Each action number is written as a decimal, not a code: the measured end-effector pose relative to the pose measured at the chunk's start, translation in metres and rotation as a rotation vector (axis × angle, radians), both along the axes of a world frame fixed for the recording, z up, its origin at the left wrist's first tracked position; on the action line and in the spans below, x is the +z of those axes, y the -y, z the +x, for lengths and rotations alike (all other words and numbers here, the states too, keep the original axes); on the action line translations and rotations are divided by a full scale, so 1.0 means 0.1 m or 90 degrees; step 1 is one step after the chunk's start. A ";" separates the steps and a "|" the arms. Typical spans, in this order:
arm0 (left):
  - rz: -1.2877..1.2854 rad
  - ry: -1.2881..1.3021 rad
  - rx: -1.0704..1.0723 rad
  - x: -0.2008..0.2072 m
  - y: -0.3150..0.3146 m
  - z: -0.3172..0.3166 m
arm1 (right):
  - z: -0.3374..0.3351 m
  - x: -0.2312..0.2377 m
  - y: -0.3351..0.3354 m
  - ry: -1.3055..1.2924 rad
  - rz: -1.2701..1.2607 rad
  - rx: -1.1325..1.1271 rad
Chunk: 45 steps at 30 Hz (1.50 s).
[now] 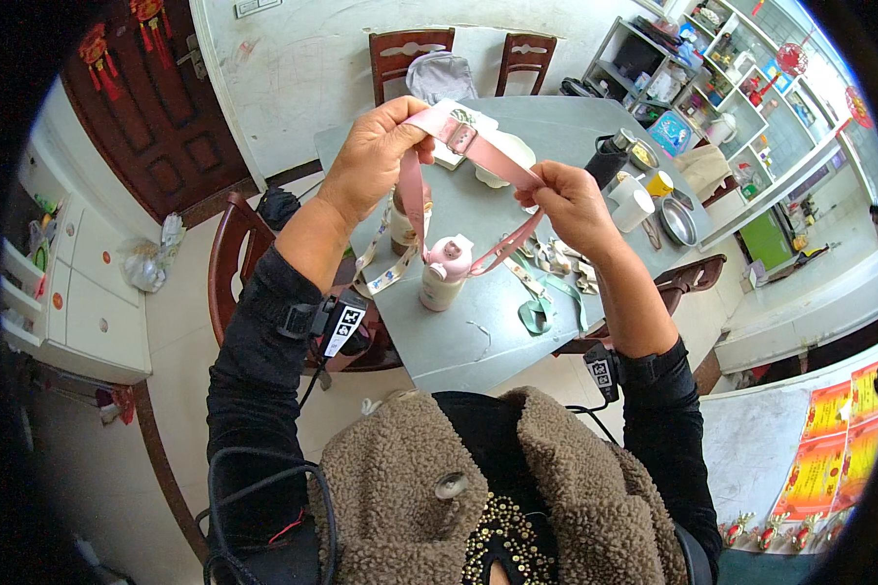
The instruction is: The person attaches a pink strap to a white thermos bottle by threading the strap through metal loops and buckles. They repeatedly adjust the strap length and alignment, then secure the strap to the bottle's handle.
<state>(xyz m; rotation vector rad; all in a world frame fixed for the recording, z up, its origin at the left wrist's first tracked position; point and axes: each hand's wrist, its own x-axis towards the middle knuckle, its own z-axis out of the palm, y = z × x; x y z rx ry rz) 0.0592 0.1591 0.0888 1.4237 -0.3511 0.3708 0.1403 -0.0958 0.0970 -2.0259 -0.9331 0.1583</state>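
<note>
Both hands hold up a pink strap [500,159] with a buckle, stretched between them over the table. My left hand [371,161] pinches it at the upper left; my right hand [578,207] grips it on the right. The strap's two ends run down to a pink-lidded bottle [445,273] with a pale body, upright on the grey table [439,351]. Behind the strap, to the left, stands a brown-topped bottle [403,229] with a light patterned strap [388,276] beside it. Right of the pink-lidded bottle lies a green strap [546,307].
On the table's right are a black bottle [610,156], a white cup [632,210], a yellow cup [659,183] and a metal bowl [677,222]. White dishes [505,161] sit behind the strap. Wooden chairs [241,258] surround the table; a grey backpack [440,76] rests on one.
</note>
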 end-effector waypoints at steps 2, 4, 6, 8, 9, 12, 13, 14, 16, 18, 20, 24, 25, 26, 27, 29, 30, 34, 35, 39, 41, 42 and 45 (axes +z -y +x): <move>-0.055 -0.011 -0.002 0.02 0.01 0.00 | -0.02 -0.05 0.03 -0.173 0.099 0.058; -0.072 -0.032 0.023 0.06 0.02 -0.01 | -0.05 -0.05 0.08 -0.322 0.132 0.171; -0.058 -0.034 0.029 0.12 0.05 -0.03 | -0.08 -0.05 0.09 -0.381 0.149 0.286; -0.013 -0.024 0.022 0.19 0.08 -0.05 | -0.10 -0.07 0.06 -0.421 0.176 0.324; 0.024 -0.005 0.010 0.23 0.10 -0.06 | -0.11 -0.09 0.04 -0.436 0.208 0.362; 0.157 0.039 0.009 0.31 0.15 -0.08 | -0.11 -0.15 0.01 -0.506 0.275 0.404; 0.212 0.057 0.023 0.31 0.18 -0.11 | -0.11 -0.17 0.01 -0.546 0.298 0.410; 0.260 0.108 0.027 0.31 0.20 -0.13 | -0.09 -0.20 0.01 -0.586 0.322 0.422; 0.243 0.086 0.039 0.33 0.21 -0.11 | -0.03 -0.24 0.05 -0.603 0.302 0.410; 0.210 0.097 0.040 0.31 0.22 -0.09 | 0.02 -0.34 0.11 -0.581 0.269 0.404; 0.173 0.101 0.047 0.29 0.21 -0.08 | 0.03 -0.52 0.15 -0.516 0.221 0.398; 0.159 0.087 0.090 0.23 0.15 -0.16 | 0.04 -1.02 0.27 -0.470 0.122 0.255; 0.153 0.073 0.094 0.22 0.14 -0.17 | 0.05 -1.16 0.29 -0.480 0.116 0.212; 0.149 0.060 0.098 0.21 0.14 -0.18 | 0.05 -1.28 0.29 -0.488 0.114 0.171; 0.145 0.056 0.100 0.20 0.14 -0.17 | 0.08 -1.38 0.30 -0.499 0.102 0.119; 0.140 0.054 0.099 0.20 0.15 -0.14 | 0.12 -1.54 0.28 -0.486 0.109 0.091; 0.129 0.037 0.095 0.19 0.16 -0.13 | 0.13 -1.60 0.26 -0.485 0.092 0.052; 0.122 0.009 0.099 0.19 0.17 -0.11 | 0.16 -1.70 0.25 -0.458 0.084 0.066; 0.129 0.005 0.107 0.19 0.17 -0.11 | 0.17 -1.71 0.25 -0.455 0.083 0.056; 0.138 -0.002 0.125 0.17 0.19 -0.15 | 0.22 -1.78 0.23 -0.436 0.081 0.029; 0.129 -0.018 0.127 0.16 0.21 -0.18 | 0.25 -1.85 0.23 -0.478 0.083 0.009; 0.114 -0.023 0.134 0.16 0.22 -0.19 | 0.26 -1.88 0.23 -0.527 0.088 -0.002; 0.088 -0.035 0.152 0.15 0.22 -0.24 | 0.29 -1.97 0.26 -0.625 0.115 -0.004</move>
